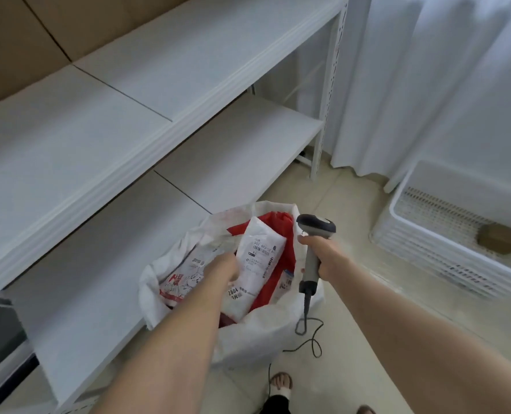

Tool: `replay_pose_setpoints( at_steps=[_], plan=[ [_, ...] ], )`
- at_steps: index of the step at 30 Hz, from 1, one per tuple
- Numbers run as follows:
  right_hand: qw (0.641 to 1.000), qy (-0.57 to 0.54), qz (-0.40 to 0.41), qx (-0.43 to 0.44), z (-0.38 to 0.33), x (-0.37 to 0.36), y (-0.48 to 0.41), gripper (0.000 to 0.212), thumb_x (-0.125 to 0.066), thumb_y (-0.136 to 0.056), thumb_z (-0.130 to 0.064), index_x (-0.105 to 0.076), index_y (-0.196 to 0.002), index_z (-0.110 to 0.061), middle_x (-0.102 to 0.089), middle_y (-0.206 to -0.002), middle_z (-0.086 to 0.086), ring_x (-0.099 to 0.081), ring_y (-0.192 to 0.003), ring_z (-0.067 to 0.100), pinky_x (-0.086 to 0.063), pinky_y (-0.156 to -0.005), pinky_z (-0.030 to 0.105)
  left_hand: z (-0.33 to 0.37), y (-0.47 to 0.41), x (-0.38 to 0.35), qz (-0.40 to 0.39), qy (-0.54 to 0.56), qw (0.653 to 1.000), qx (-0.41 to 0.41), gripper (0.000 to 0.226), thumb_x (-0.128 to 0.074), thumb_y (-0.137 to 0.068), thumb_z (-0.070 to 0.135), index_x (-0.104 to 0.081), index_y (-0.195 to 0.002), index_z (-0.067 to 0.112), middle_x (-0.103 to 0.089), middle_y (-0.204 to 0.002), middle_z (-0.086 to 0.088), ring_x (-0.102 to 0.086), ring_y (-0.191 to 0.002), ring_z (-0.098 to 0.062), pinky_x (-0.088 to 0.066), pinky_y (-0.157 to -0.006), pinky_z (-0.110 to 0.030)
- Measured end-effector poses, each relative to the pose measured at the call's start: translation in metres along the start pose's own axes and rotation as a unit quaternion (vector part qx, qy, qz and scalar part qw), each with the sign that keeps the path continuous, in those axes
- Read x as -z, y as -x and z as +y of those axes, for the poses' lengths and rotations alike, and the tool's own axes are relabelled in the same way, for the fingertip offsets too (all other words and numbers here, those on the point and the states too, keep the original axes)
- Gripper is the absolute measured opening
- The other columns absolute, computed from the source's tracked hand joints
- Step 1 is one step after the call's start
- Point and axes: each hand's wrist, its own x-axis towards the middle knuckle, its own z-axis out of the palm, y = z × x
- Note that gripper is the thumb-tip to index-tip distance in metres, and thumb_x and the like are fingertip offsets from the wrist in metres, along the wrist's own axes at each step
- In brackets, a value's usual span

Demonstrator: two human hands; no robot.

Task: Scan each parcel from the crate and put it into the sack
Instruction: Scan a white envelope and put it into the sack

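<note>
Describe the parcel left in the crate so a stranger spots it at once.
Find the white curtain on the right; on the floor below it sits a white slatted crate. Inside lies one small brown parcel: lumpy and brown, unlike the flat white labelled packet at the sack.

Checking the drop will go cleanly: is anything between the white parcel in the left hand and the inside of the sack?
Nothing visible blocks it. The left hand holds the white parcel over the open mouth of the sack; the scanner in the right hand is off at the right rim, beside the parcel.
</note>
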Motion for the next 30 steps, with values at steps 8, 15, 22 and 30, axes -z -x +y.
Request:
replay_pose_setpoints(
  at_steps=[8,15,22,30],
  plan=[
    [0.999,0.033,-0.025,-0.023,0.015,-0.008,-0.022,0.011,-0.065,-0.088,-0.003,-0.056,-0.094,-0.005,-0.062,-0.103,0.019,-0.063,-0.096,0.036,-0.050,-0.096,0.050,0.016,-0.029,-0.012,0.077,0.016,0.974,-0.212,0.088,-0.070,-0.080,0.012,-0.020,-0.149,0.033,-0.036,-0.144,-0.001,-0.046,-0.126,-0.023,-0.047,-0.095,-0.036],
    [0.999,0.023,0.020,-0.011,0.031,-0.005,-0.042,0.012,-0.059,-0.085,0.003,-0.053,-0.085,-0.007,-0.057,-0.085,0.012,-0.060,-0.076,0.027,-0.054,-0.073,0.039,0.031,-0.045,-0.043,-0.053,-0.213,0.922,-0.320,0.081,-0.071,-0.074,0.050,-0.030,-0.144,0.046,-0.013,-0.159,0.005,-0.022,-0.140,-0.029,-0.029,-0.109,-0.047],
    [0.995,-0.096,-0.029,0.006,0.004,-0.029,-0.050,0.013,-0.057,-0.084,0.005,-0.057,-0.088,-0.007,-0.054,-0.071,0.009,-0.054,-0.061,0.020,-0.049,-0.058,0.033,0.012,-0.059,-0.061,-0.107,-0.205,0.934,-0.273,0.066,-0.039,-0.099,0.042,-0.003,-0.153,0.029,-0.003,-0.161,0.002,-0.007,-0.147,-0.023,-0.011,-0.116,-0.046],
    [0.998,-0.049,-0.030,0.013,0.005,-0.046,-0.052,0.012,-0.056,-0.086,0.005,-0.055,-0.082,-0.007,-0.053,-0.068,0.010,-0.052,-0.056,0.023,-0.048,-0.054,0.031,-0.014,-0.065,-0.020,-0.131,0.017,0.955,-0.267,0.035,-0.060,-0.092,0.017,-0.064,-0.124,0.030,-0.050,-0.141,0.003,-0.045,-0.129,-0.020,-0.034,-0.110,-0.033]
  ],
)
